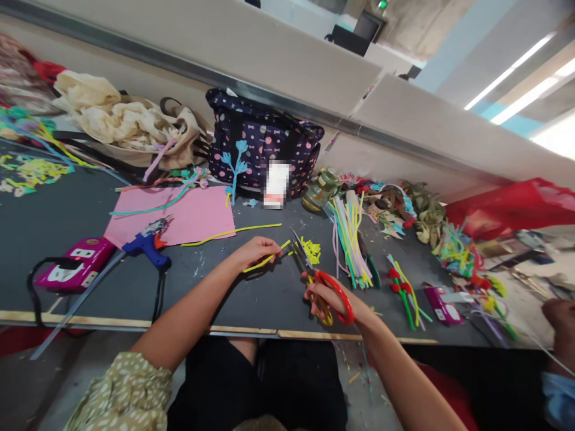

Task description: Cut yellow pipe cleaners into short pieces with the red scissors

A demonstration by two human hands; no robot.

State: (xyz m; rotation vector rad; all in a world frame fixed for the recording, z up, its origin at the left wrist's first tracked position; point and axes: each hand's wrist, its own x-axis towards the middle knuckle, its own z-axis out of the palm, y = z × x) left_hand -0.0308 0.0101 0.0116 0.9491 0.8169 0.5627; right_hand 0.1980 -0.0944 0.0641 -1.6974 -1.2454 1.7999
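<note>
The scissors (311, 269) have red and yellow handles; the held strip (259, 264) and clippings (312, 251) are yellow. The bench (260, 305) is dark grey, the sheet (206, 209) pink, the glue gun (146, 244) blue, the bag (265, 134) navy with pink-and-white spots and bows.

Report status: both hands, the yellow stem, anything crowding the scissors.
Left hand pinching yellow stem. Right hand gripping scissors, blades parted near the stem's end. Yellow clippings close beside the blades.

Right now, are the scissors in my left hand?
No, the right hand holds the scissors, while the left hand pinches a yellow strip.
</note>
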